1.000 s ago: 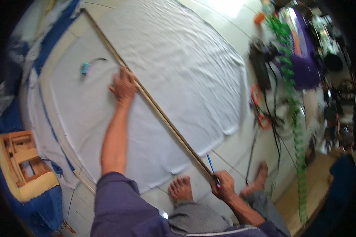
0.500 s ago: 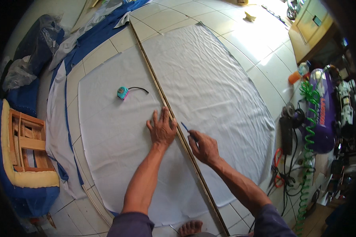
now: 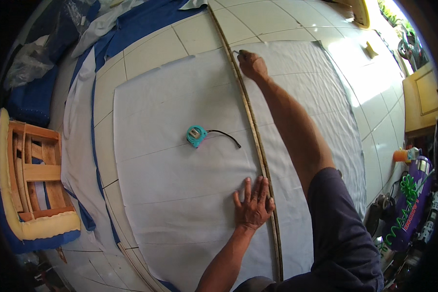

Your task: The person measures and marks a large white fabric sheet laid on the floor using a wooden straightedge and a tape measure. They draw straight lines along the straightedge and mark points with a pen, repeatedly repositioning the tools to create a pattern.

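A large pale grey fabric sheet (image 3: 165, 187) lies spread on the tiled floor. Across it runs a long, narrow wooden strip (image 3: 248, 109) from far to near. My left hand (image 3: 253, 208) is spread flat at the strip's nearer half, fingertips and thumb on its edge. Far along the strip, by the sheet's far edge, my right hand (image 3: 254, 66) is closed round a slim pen (image 3: 235, 51), its tip beside the strip; most of the pen is hidden by the fingers. A teal tape measure (image 3: 195, 136) with a dark strap rests on the fabric left of the strip.
At left stands a wooden frame (image 3: 41, 172) with yellow foam and blue covering. Blue and grey cloth (image 3: 136, 29) runs along the far left. A purple tank (image 3: 413, 202) with a green coiled hose (image 3: 409, 187) is at right, near an orange bottle (image 3: 404, 155).
My right hand with the pen has moved far up along the strip to the sheet's far edge. The left hand still presses at the strip, and the view has shifted.
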`<state>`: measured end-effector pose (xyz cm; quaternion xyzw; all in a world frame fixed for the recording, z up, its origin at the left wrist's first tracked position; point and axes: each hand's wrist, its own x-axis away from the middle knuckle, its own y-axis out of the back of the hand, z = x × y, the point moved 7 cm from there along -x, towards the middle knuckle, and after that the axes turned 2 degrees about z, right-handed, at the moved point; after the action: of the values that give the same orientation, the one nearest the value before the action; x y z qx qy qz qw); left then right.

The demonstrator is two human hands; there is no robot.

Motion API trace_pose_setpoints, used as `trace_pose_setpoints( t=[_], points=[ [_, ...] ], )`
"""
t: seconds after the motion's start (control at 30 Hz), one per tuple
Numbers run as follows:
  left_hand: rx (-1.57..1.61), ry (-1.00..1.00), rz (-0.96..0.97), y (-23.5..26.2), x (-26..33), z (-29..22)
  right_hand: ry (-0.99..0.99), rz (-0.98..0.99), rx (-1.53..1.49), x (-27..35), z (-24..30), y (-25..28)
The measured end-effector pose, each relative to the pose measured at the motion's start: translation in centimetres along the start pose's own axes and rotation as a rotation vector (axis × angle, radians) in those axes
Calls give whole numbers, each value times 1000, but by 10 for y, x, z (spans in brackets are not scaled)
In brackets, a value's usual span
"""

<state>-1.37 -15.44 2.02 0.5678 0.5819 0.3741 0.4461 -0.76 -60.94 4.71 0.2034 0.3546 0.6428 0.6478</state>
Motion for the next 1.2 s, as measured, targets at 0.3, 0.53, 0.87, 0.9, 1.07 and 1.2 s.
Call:
trace_pose_setpoints(
  t=[0.3,0.53,0.87,0.9,1.07,1.2],
  points=[
    [-6,6,51,-4,2,2,503,187,122,85,19,58],
    [-106,3,36,-2,-5,-4,129,388,-38,438,-19,189],
    [-234,-19,-76,-7,1,-2,148,659,18,808,20,345],
    [-193,12,9,-10,0,0,181,568,29,812,24,353],
    [-78,-47,-136,15,40,-11,-177,610,128,836,23,321],
    [22,-194,-120,13,117,-57,-184,425,299,857,25,279]
  ],
)
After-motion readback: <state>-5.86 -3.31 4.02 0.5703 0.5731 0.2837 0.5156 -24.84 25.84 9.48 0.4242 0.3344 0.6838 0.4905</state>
